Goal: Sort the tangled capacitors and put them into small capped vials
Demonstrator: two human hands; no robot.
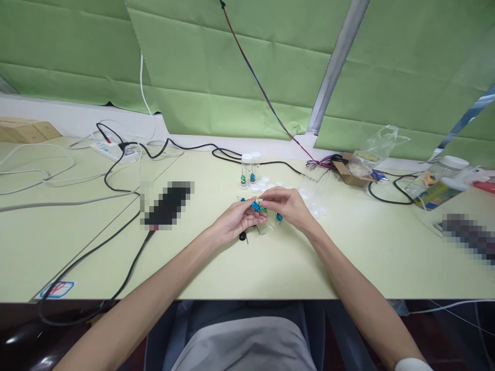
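Observation:
Over the middle of the table, my left hand (240, 218) is closed around a small blue part (256, 206), with its thumb along the top. My right hand (289, 205) pinches at the pale end of that same part from the other side. A bit of green shows just beside the blue, partly hidden by the fingers. Under and around the hands lie more small pieces with thin wire-like ends, among them another blue piece (279, 217) and a round black piece (242, 236). What these pieces are is too small to tell.
Two clear tubes with white caps (246, 172) stand behind my hands, holding green and blue pieces. Many white discs (317, 210) lie to their right. Further off are an open cardboard box (351, 175), a clear jar (444, 175), black cables (116, 206) and a power strip (112, 150).

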